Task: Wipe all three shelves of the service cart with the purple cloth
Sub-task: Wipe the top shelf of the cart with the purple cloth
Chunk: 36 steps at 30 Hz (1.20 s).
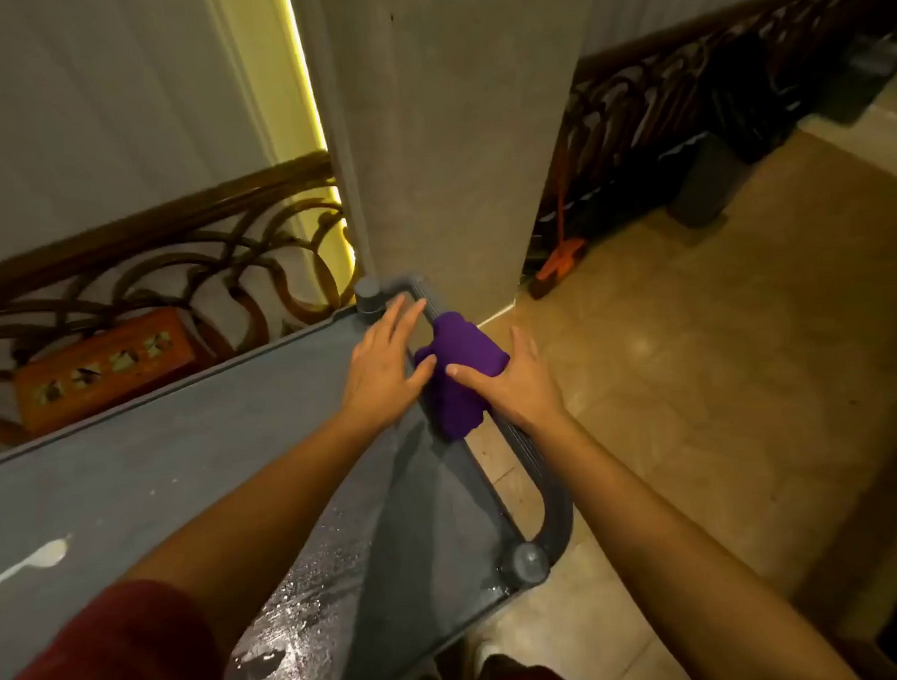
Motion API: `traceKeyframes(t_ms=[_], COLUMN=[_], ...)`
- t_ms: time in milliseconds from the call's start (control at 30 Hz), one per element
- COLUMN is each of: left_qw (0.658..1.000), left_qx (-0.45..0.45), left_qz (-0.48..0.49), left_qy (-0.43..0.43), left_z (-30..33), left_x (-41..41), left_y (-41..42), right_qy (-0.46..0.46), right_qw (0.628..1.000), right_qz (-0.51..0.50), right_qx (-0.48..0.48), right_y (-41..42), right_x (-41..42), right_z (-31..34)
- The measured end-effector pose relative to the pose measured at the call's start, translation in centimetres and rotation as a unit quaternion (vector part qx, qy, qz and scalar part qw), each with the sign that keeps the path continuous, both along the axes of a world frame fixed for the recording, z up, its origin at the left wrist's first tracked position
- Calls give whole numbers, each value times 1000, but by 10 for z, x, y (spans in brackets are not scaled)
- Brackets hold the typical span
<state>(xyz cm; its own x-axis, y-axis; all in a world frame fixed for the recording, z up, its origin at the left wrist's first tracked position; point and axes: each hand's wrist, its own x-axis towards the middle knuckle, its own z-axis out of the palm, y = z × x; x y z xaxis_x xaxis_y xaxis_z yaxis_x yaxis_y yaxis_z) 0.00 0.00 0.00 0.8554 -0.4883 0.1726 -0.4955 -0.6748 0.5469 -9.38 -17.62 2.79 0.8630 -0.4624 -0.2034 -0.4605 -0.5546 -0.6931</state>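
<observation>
The purple cloth (463, 372), soft and bunched into a thick wad, is draped over the cart's handle (531, 459) at the end of the top shelf (184, 454). The right hand (515, 383) is clamped over the cloth from the outer side, thumb pressed into the fabric. The left hand (383, 360) lies flat and spread on the shelf's corner, fingers straight, thumb just touching the cloth, gripping nothing. That shelf is smooth grey plastic with a raised rim, wet and glistening near the bottom, with a pale smear (37, 558) at the left. The handle is a ribbed grey bar curving down to a round post cap (525, 562). Behind stands a rough concrete pillar (453, 149), flanked by a curly brown railing (175, 254). An orange box (103, 365) sits left; glossy beige floor (720, 379) right.
</observation>
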Motion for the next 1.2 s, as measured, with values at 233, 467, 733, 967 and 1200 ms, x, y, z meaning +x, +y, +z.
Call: traceKeyframes(t_ms=[233, 467, 733, 967, 1200], left_qw=[991, 987, 972, 965, 830], left_qx=[14, 25, -95, -166, -416], left_qz=[-55, -36, 21, 46, 43], left_qy=[119, 155, 216, 198, 369], left_z=[8, 25, 43, 90, 128], left_x=[16, 24, 6, -9, -49], left_y=[-22, -37, -43, -36, -19], right_qy=[46, 23, -53, -132, -54], right_qw=[997, 994, 980, 950, 813], right_qz=[58, 84, 150, 218, 337], right_qx=[12, -63, -118, 181, 472], right_y=[-6, -12, -30, -66, -73], right_x=[10, 13, 10, 26, 55], right_z=[-18, -29, -15, 47, 103])
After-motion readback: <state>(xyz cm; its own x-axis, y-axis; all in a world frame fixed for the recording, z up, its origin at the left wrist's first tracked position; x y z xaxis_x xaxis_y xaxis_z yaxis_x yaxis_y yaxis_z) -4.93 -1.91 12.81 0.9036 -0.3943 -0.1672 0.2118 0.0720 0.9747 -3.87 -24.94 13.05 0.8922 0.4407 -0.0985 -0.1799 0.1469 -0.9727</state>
